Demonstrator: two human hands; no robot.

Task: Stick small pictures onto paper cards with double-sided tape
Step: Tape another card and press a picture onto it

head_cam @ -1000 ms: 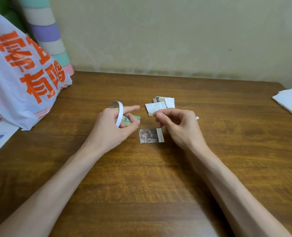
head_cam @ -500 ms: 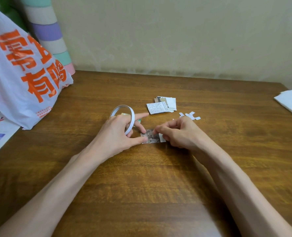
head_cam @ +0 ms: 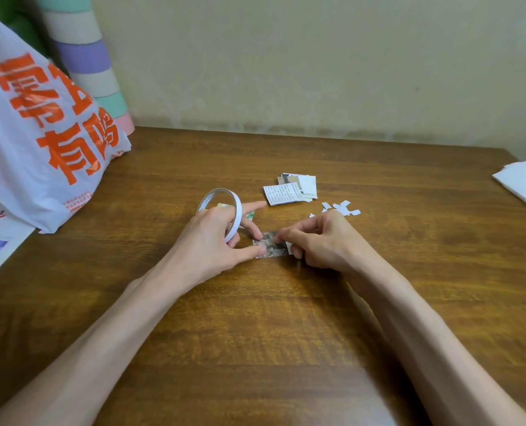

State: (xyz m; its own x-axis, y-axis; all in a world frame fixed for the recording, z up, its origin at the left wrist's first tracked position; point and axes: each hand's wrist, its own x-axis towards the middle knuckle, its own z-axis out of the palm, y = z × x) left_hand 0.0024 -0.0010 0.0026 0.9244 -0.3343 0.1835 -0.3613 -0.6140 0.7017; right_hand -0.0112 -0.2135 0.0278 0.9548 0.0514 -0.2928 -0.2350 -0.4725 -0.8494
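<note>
Left hand (head_cam: pixel 212 241) is gripping the tape roll (head_cam: pixel 221 207), right hand (head_cam: pixel 320 241) is pinching one picture (head_cam: pixel 271 249); the whole pile (head_cam: pixel 292 189) is waiting.

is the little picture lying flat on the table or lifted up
Flat: the picture lies on the table, the left hand pressing its near corner, the right hand at its far edge.

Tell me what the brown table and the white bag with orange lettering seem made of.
Brown table: wood or wood-look laminate, semi-gloss; streaky grain, soft sheen.
White bag with orange lettering: thin plastic film, likely; glossy crinkles, slumped shape.
</note>
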